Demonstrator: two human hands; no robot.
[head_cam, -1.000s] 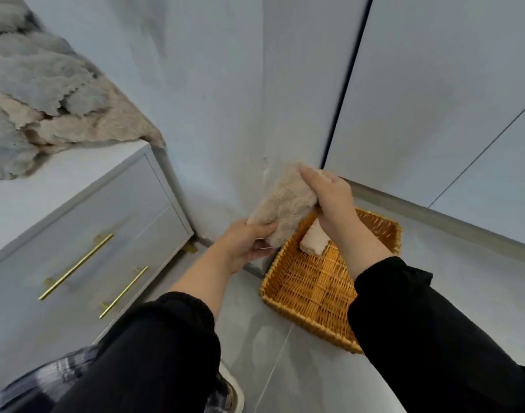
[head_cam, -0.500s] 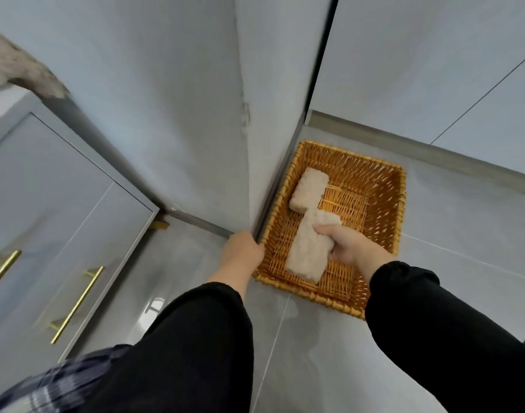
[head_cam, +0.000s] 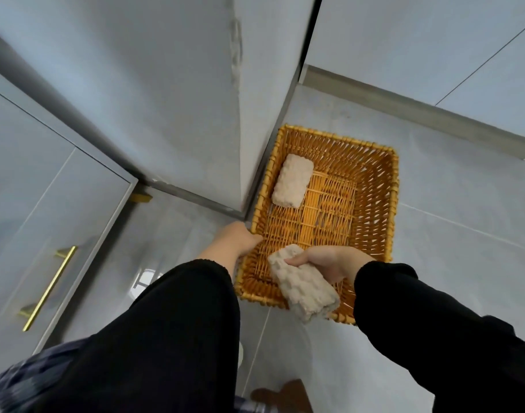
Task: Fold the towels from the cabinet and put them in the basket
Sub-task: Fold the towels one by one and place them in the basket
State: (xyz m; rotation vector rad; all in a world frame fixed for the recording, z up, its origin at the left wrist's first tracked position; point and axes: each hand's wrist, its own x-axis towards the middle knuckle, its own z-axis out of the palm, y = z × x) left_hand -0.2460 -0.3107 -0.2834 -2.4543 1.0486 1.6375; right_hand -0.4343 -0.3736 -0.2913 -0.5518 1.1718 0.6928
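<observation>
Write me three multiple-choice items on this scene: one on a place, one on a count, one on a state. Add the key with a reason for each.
1. Where does the untouched folded towel lie?
A. On the floor beside the cabinet
B. In the basket, towards its far left corner
C. On top of the cabinet

2. How many folded towels are in view?
A. One
B. Two
C. Four

3. What is the right hand doing?
A. Gripping the near towel
B. Lying flat on the floor
C. Pulling a gold handle

Key:
1 B: it rests on the basket's bottom by the far left wall.
2 B: one lies in the basket, one is in the right hand.
3 A: its fingers curl round the near towel over the basket's near rim.
</observation>
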